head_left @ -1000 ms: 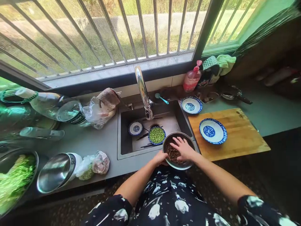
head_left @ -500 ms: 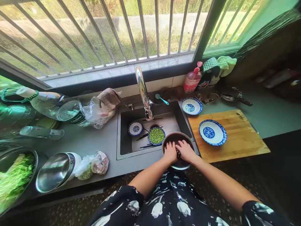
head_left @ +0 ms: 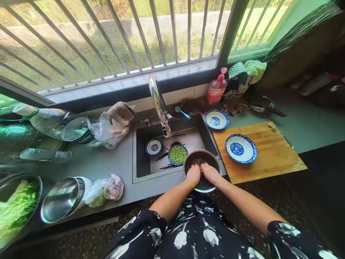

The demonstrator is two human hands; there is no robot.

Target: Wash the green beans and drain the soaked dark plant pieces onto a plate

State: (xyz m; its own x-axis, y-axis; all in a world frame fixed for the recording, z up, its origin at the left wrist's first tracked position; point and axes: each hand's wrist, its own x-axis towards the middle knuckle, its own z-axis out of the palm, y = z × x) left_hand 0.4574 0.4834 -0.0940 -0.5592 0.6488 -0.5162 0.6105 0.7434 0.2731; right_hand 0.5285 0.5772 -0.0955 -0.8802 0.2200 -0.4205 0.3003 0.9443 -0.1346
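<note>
A steel bowl (head_left: pixel 212 159) of dark brown shreds (head_left: pixel 198 164) sits at the sink's front right corner. Both of my hands are inside it. My left hand (head_left: pixel 193 174) and my right hand (head_left: pixel 210 173) press together on a clump of the brown shreds, fingers curled around it. Just behind the bowl, in the sink (head_left: pixel 142 151), stands a blue-rimmed bowl of green beans (head_left: pixel 178 154).
Small blue dish (head_left: pixel 154 147) and chopsticks lie in the sink under the tap (head_left: pixel 159 104). Wooden cutting board (head_left: pixel 272 154) at right carries a blue plate (head_left: pixel 240 148); another plate (head_left: pixel 216 119) behind. Left counter: steel bowls (head_left: pixel 63 198), greens (head_left: pixel 16 208), bagged food (head_left: pixel 107 189), bottles.
My left hand moved from the bowl's outer rim into the bowl. Both hands have closed together on the brown shreds.
</note>
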